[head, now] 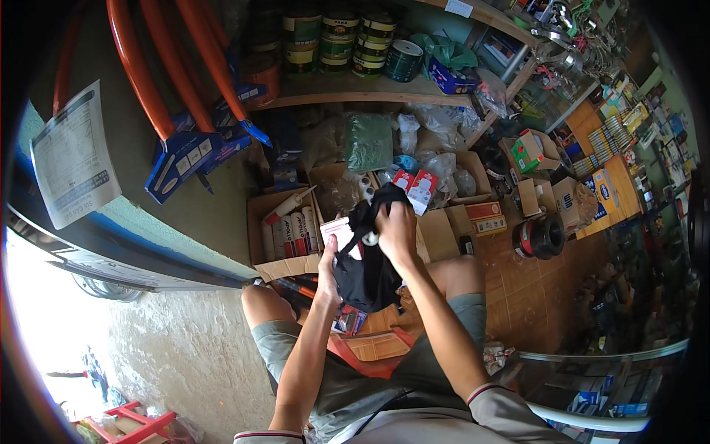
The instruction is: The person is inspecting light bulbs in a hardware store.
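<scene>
A black plastic bag [366,277] hangs in front of me between my two hands. My left hand [328,272] grips the bag's left side together with a white box [337,232] that shows at its mouth. Bunched black plastic at the top right of the bag is pinched in my right hand [397,227]. A small white round thing [370,238] shows between the hands, at the bag's opening. Just behind the bag stand red-and-white boxes [422,188]. What else the bag holds is hidden.
An open carton of sealant tubes [285,252] stands left of my hands. Orange-handled bow saws [188,150] hang at upper left. Paint cans [338,41] line the shelf behind. Black coils [538,237] and open cartons [533,197] are at right, on a tiled floor [516,288].
</scene>
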A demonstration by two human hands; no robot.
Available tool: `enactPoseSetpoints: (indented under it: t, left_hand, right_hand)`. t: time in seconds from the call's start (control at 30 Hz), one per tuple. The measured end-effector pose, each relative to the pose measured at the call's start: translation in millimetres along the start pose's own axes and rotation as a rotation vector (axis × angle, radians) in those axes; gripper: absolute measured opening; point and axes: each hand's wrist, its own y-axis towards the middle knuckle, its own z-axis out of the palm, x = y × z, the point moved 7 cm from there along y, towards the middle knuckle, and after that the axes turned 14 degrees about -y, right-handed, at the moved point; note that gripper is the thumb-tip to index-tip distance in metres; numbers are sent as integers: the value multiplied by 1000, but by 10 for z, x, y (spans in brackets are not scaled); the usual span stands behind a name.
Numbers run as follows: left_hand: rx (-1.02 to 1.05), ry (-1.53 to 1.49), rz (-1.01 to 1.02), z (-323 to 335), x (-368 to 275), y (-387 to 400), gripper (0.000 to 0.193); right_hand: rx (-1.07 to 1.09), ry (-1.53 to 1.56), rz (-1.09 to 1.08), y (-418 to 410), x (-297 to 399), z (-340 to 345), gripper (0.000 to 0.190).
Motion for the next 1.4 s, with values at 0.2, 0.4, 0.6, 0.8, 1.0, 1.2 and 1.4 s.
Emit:
enactPoseSetpoints:
  t: [0.2, 0.4, 0.6, 0.8, 1.0, 1.2, 1.4]
  left_hand:
    - [24, 87, 147, -77, -121, 51, 51]
    - [-67, 90, 99, -269, -46, 98, 46]
    - [136, -63, 66, -392, -18, 162, 50]
    - [120, -262, -137, -183, 61, 132, 48]
    - [-29, 5, -60, -681, 35, 230, 53]
    - [53, -144, -98, 258, 57, 42, 65]
    - [105, -212, 72, 101, -80, 20, 52]
  right_hand:
    - [88, -68, 134, -302, 35, 168, 20]
    - [6, -177, -38, -122, 162, 127, 32]
    - [78, -122, -83, -216, 279, 214, 35]
    - [129, -105, -376, -114, 415, 109, 19]
    - [-33, -84, -217, -44, 149, 107, 19]
    - [-7, -51, -290, -572, 112, -23, 23]
    - [110, -50, -442, 5, 405, 72, 24]
